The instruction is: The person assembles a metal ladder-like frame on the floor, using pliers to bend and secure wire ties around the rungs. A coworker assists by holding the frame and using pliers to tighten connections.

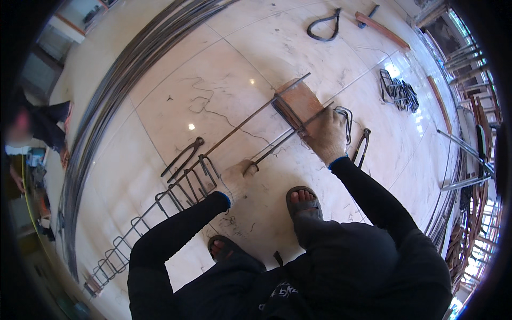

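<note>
In a pale work glove, my left hand is closed around the near steel rod, beside the rebar cage. My right hand, gloved too, is curled at the reddish-brown block, near that rod's far end. Its fingertips are partly hidden, and bent steel stirrups show just behind it. A second steel rod runs parallel, over the block's far side. Several rectangular stirrups stand along the cage at the lower left. Pincers lie by the cage, and another pair of pincers right of my right hand.
Long steel bars curve along the left. A stirrup pile, a looped black bar and a wooden strip lie farther off. Loose wire crosses the tiles. Another person is at the far left.
</note>
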Action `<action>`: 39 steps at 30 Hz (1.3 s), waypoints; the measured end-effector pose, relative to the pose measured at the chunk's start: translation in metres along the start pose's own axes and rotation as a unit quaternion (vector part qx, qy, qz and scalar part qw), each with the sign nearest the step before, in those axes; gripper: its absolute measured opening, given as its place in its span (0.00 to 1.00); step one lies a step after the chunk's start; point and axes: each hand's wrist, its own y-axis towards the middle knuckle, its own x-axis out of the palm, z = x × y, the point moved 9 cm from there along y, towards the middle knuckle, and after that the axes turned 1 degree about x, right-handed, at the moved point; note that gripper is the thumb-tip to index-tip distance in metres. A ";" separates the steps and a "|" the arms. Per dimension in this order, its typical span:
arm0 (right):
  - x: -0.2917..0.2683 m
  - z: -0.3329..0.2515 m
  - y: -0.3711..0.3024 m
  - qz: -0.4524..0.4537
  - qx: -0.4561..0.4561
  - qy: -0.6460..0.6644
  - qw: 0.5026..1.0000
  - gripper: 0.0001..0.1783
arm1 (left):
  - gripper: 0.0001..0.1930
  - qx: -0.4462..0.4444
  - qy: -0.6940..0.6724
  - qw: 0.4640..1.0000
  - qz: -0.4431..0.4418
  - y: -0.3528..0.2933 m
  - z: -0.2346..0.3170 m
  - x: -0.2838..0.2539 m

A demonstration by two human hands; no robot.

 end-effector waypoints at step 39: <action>0.035 -0.185 -0.114 -0.200 -0.431 0.125 0.871 0.53 | 0.40 -0.060 0.177 0.946 0.265 -0.160 -0.047 -0.092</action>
